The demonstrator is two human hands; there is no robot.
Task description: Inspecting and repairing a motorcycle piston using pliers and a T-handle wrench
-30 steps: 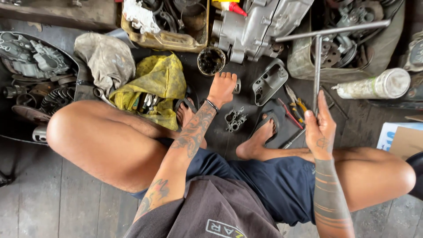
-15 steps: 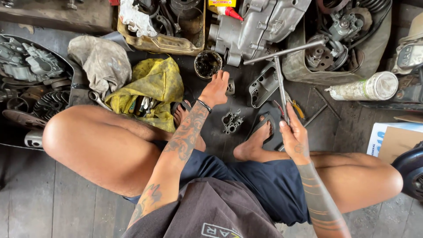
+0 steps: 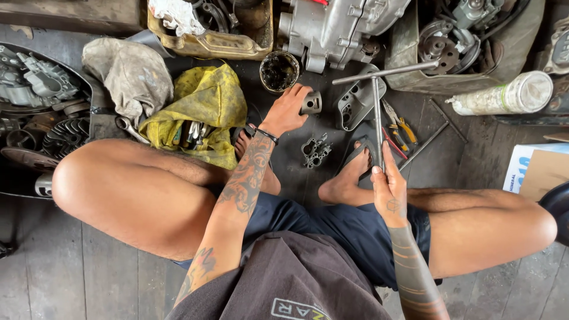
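While the person sits cross-legged on a floor of dark, worn wooden planks (image 3: 53,278), the left hand (image 3: 288,110) reaches forward and closes on a small grey metal cylinder (image 3: 311,102) resting on the floor. Just beyond that cylinder stands a round tin of black grease (image 3: 279,71), and behind the tin lies a large silver engine casing (image 3: 341,26). Right of the cylinder, the right hand (image 3: 388,186) is clamped around the shaft of a long steel T-handle wrench (image 3: 377,112), held upright with its crossbar toward the casing. A small dark cast metal part (image 3: 316,150) lies just nearer the person than the cylinder. Left of the cylinder sits a crumpled yellow cloth (image 3: 204,104) with tools on it. Greasy engine parts crowd the floor all around.
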